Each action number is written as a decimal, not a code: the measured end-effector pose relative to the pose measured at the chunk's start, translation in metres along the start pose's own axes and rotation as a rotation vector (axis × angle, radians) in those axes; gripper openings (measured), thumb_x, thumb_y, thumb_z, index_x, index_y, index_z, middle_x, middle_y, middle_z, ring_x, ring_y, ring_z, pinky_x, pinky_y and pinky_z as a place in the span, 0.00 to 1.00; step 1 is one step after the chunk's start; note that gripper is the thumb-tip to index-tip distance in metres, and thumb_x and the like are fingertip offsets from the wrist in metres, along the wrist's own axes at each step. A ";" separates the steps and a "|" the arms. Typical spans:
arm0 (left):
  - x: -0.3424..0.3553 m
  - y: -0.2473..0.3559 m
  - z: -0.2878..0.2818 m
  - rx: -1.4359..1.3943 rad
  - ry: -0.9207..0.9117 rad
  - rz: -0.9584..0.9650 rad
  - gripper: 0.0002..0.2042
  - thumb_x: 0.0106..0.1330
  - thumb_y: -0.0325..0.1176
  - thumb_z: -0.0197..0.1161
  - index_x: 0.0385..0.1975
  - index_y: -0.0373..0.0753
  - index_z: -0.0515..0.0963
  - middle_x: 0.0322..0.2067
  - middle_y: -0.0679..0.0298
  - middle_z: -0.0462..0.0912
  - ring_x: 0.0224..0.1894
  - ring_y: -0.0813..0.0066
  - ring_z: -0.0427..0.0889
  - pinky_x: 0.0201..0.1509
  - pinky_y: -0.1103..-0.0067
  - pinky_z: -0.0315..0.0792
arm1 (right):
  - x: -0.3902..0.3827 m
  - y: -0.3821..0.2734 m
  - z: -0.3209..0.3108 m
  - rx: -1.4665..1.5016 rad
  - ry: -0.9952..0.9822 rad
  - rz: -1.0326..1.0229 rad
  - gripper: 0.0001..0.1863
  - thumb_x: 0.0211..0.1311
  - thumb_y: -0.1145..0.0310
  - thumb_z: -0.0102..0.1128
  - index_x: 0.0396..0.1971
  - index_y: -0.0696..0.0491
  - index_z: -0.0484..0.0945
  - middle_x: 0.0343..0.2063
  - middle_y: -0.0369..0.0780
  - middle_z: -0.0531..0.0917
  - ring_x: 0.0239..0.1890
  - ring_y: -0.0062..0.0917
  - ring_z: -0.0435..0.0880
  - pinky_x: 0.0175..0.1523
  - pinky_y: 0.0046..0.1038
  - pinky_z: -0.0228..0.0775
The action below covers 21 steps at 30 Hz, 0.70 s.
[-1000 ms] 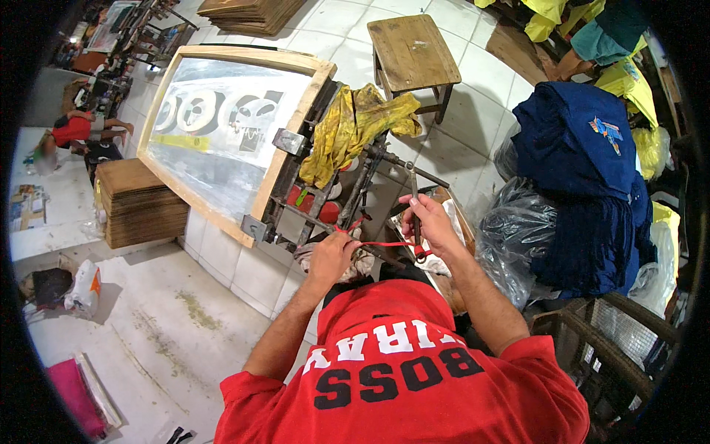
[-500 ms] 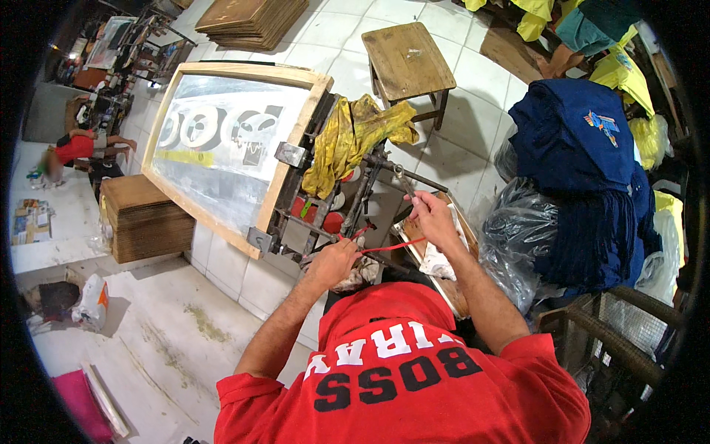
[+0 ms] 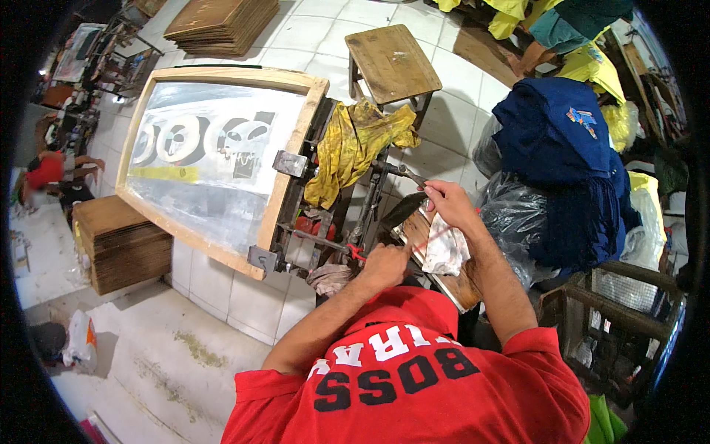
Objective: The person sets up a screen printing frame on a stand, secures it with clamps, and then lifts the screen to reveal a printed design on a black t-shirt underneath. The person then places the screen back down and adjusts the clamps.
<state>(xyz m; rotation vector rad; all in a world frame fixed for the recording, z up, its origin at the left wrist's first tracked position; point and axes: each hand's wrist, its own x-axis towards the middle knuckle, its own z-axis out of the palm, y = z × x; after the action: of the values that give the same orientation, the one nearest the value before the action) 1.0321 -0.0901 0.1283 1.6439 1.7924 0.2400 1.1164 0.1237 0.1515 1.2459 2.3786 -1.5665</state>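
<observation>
My right hand (image 3: 450, 201) is closed around the handle of a metal wrench (image 3: 416, 177). Its head meets the end of the dark metal clamp frame (image 3: 370, 200). My left hand (image 3: 386, 265) has curled fingers, low and beside that frame. A red cord (image 3: 356, 252) is looped on a bar left of it, and a blurred red line runs from this hand toward my right wrist. Held by the frame's metal clamps (image 3: 291, 163) is a wood-edged printing screen (image 3: 214, 159) with large pale shapes. A stained yellow cloth (image 3: 355, 152) drapes over the frame.
A wooden stool (image 3: 393, 65) stands beyond the frame. Stacked brown boards (image 3: 122, 240) sit at left, more boards (image 3: 218, 26) farther back. Folded navy garments (image 3: 555, 140) and clear plastic (image 3: 518, 222) lie at right. A white rag (image 3: 446, 248) rests near my right forearm. Another person (image 3: 46, 169) is far left.
My left hand has moved right, away from the looped red cord on the bar. My right hand stays on the wrench, which now angles down to the right from the frame. The view has shifted.
</observation>
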 end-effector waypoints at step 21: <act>-0.104 -0.144 -0.054 -0.987 0.211 -0.133 0.23 0.73 0.49 0.58 0.30 0.31 0.83 0.18 0.63 0.79 0.23 0.79 0.74 0.30 0.74 0.71 | 0.026 -0.091 0.197 1.217 0.724 0.321 0.07 0.80 0.62 0.43 0.47 0.47 0.69 0.25 0.32 0.67 0.18 0.14 0.58 0.21 0.21 0.52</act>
<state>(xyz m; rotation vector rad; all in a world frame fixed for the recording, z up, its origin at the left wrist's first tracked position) 0.8809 -0.1972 0.1253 0.8034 1.5092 1.0692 0.9672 -0.0304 0.1123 2.5179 1.0208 -2.8570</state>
